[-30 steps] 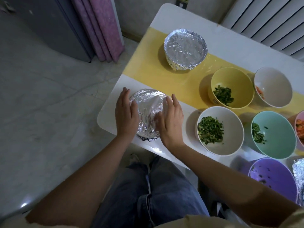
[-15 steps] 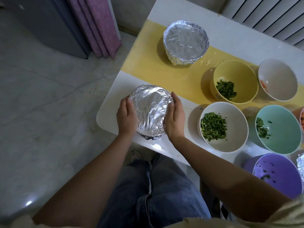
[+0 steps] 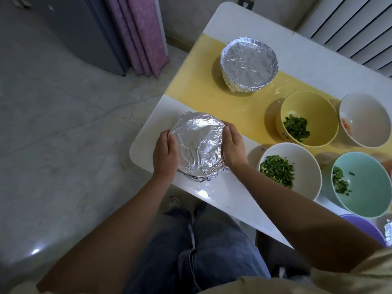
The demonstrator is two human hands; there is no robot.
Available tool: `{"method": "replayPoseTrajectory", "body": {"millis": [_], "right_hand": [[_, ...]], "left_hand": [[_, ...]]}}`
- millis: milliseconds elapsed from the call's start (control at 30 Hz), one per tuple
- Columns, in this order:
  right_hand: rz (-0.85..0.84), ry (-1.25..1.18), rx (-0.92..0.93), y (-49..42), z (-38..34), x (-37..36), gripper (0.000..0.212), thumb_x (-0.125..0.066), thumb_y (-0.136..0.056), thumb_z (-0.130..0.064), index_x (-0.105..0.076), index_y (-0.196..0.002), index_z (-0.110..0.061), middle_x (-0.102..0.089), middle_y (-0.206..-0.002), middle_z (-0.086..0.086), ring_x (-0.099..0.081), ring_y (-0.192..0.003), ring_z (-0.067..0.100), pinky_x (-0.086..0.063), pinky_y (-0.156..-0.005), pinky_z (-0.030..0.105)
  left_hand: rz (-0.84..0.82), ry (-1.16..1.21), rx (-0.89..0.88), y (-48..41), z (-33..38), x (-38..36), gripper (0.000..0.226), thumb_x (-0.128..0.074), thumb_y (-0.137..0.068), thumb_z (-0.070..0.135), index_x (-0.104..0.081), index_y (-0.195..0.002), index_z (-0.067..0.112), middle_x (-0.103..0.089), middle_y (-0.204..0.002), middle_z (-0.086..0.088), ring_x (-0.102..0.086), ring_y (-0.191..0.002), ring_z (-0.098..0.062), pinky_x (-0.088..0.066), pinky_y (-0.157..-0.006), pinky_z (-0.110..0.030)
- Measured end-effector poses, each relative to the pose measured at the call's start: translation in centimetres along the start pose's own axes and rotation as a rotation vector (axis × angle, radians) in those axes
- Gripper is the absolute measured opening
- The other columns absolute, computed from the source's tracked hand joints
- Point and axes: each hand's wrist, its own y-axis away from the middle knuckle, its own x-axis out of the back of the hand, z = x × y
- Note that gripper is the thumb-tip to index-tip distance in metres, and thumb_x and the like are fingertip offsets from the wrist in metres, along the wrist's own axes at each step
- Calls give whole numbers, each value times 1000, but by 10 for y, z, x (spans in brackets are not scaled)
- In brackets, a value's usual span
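The glossy white worktop (image 3: 209,196) has a rounded corner and a broad yellow band (image 3: 191,90) across it. Near that corner stands a round bowl capped in crumpled silver foil (image 3: 198,145), and a second foil-wrapped round bowl (image 3: 249,63) sits on the band. To the right stand a yellow bowl (image 3: 318,107) and a white bowl (image 3: 305,158), both holding chopped greens, a mint-green bowl (image 3: 364,183), another white bowl (image 3: 364,119) and a purple bowl (image 3: 364,228).

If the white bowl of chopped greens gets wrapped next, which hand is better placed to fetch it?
Probably the right hand: it grips the foil-covered bowl on the side nearest the white bowl. The left hand grips the far side, with that bowl in between.
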Motion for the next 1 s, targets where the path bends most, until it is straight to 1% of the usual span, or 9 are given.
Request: {"method": "replayPoseTrajectory", "body": {"millis": [100, 200, 300, 400, 467, 533, 633, 800, 1000], "right_hand": [[-43, 60, -5, -7, 0, 7, 31, -36, -103, -30, -55, -126, -22, -49, -67, -16, -46, -62, 5, -37, -59, 26], [-38, 91, 6, -5, -4, 11, 27, -40, -103, -21, -57, -124, -19, -53, -66, -8, -49, -57, 15, -41, -60, 32], [-23, 73, 50, -4, -11, 14, 30, -44, -100, -17, -55, -129, -19, -64, -105, 0, -60, -85, 21, -48, -74, 33], [-29, 113, 117, -12, -26, 15, 33, -47, -101, -20, -54, -133, -18, -57, -133, 2, -54, -119, 20, -43, -97, 24], [-65, 159, 147, -18, -35, 10, 37, -47, -99, -32, -57, -132, -19, -62, -121, 1, -58, -108, 21, -44, -96, 26], [-91, 186, 158, -24, -42, 3, 44, -45, -94, -43, -59, -129, -22, -62, -92, -4, -57, -83, 18, -50, -88, 36], [-128, 291, 201, -34, -49, -3, 35, -48, -99, -35, -64, -125, -18, -62, -67, -5, -58, -63, 14, -48, -71, 24], [-246, 497, 301, -51, -59, -8, 31, -50, -101, -26, -66, -123, -12, -74, -96, 13, -65, -84, 23, -41, -72, 25], [-275, 466, 436, -59, -49, -6, 18, -61, -94, -19, -75, -96, -8, -73, -82, 5, -64, -72, 20, -37, -65, 24]], "left_hand": [[27, -77, -46, 3, 4, 3, 20, -41, -103, 18, -58, -103, 8, -51, -69, 9, -47, -62, -13, -35, -57, -22], [80, -94, -51, 2, 5, 4, 19, -47, -98, 16, -63, -94, 6, -53, -66, 8, -49, -62, -13, -35, -56, -21], [87, -58, -3, -4, 6, 4, 30, -46, -89, 27, -66, -101, 8, -69, -83, -6, -64, -80, -23, -46, -69, -30], [78, -73, 48, -12, 12, 7, 35, -50, -95, 24, -59, -127, 13, -67, -119, -8, -60, -114, -20, -47, -95, -36], [48, -105, 4, -18, 17, 8, 44, -45, -95, 33, -54, -135, 16, -66, -122, -11, -62, -114, -25, -47, -98, -39], [20, -126, -28, -24, 22, 7, 54, -36, -90, 42, -54, -136, 19, -68, -115, -16, -67, -101, -36, -52, -91, -46], [-17, -159, -87, -31, 24, 5, 48, -36, -94, 37, -57, -134, 21, -69, -108, -22, -68, -88, -43, -55, -81, -51], [-111, -163, -168, -40, 29, 2, 36, -42, -103, 23, -56, -137, 18, -65, -128, -11, -67, -88, -47, -57, -77, -48], [-66, -236, -260, -44, 29, 0, 33, -46, -99, 24, -70, -117, 11, -75, -91, -10, -68, -72, -24, -50, -68, -29]]}}
